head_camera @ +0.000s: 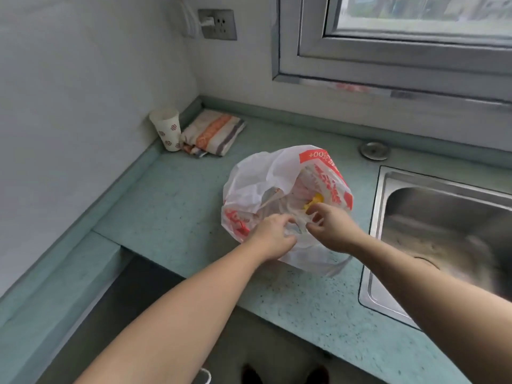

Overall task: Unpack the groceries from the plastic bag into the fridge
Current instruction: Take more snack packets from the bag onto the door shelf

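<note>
Speckled pale-green stone countertop [171, 206] fills the head view, running into a corner under a grey-framed window [393, 48], with a stainless steel sink [448, 234] on the right. On the counter, just beside the sink's left rim, I see the thin white plastic bag with red-orange printing [257, 187], crumpled and opened at the top. Something yellow [314, 204] shows inside its mouth; I cannot tell what it is. The red band near the top carries white characters seen upside down, something like "500+"; the rest I cannot read. My left hand [273, 236] has its fingers curled, pinching the bag's near edge. My right hand [332, 227] pinches the plastic just beside it, fingertips bent. Back in the corner stand a white paper cup with red flower marks [167, 128] and a folded striped cloth [213, 132], touching.
</note>
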The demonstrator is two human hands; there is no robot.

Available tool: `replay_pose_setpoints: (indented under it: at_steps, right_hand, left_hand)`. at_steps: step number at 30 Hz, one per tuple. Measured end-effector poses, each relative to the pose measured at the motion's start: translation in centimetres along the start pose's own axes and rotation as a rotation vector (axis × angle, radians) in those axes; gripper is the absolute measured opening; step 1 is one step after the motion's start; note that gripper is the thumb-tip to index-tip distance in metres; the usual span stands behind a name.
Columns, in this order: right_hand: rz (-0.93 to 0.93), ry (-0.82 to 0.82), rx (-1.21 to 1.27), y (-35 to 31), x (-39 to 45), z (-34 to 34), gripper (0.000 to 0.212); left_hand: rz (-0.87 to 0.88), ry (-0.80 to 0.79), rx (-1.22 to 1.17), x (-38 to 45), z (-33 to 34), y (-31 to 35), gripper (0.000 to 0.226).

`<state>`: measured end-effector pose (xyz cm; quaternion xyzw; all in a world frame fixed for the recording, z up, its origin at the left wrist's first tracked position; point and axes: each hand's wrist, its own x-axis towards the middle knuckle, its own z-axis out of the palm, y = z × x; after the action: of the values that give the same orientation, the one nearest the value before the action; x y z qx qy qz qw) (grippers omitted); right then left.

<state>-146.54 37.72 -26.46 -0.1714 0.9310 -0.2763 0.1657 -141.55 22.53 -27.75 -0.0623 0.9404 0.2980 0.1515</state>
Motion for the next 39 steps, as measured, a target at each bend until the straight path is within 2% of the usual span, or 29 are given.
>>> replay_pose_setpoints:
  at_steps: [7, 11, 14, 17, 20, 26, 31, 34, 36, 39]
  right_hand:
    - [0.051, -0.008, 0.016, 2.0, 2.7, 1.4, 0.028]
    - [0.053, 0.059, -0.048, 2.3, 3.8, 1.7, 0.030]
    - [0.049, 0.116, -0.173, 2.9, 4.4, 2.0, 0.051]
    - [0.089, 0.068, -0.295, 3.7, 4.4, 2.5, 0.074]
    - [0.128, -0.020, -0.331, 4.4, 4.7, 3.2, 0.083]
    - [-0.014, -0.047, -0.569, 3.9, 6.8, 2.5, 0.063]
    - [-0.073, -0.081, -0.543, 3.7, 7.6, 3.1, 0.036]
    - [-0.081, -0.058, -0.546, 3.8, 7.6, 3.4, 0.028]
    - [-0.079, -0.040, -0.528, 4.0, 7.6, 3.6, 0.025]
    - [-0.084, -0.008, -0.525, 4.3, 7.8, 3.6, 0.022]
  left_hand:
    - [0.016, -0.001, 0.112, 3.7, 1.1, -0.6, 0.047]
    - [0.121, 0.068, 0.229, 6.7, 1.1, -0.6, 0.050]
    - [0.138, 0.115, 0.285, 9.2, 0.7, -0.6, 0.062]
    - [0.045, 0.147, 0.174, 10.7, 0.0, -1.4, 0.087]
    - [0.047, 0.108, -0.018, 12.3, -0.7, -2.3, 0.083]
    - [0.154, 0.068, -0.037, 14.3, -1.7, -3.0, 0.046]
    - [0.106, 0.084, -0.015, 16.4, -1.0, -2.9, 0.017]
    - [0.081, 0.135, 0.010, 17.5, -0.6, -2.5, 0.015]
    - [0.083, 0.170, 0.030, 17.8, -0.4, -2.4, 0.023]
    - [0.048, 0.134, 0.049, 18.1, -0.1, -2.3, 0.037]
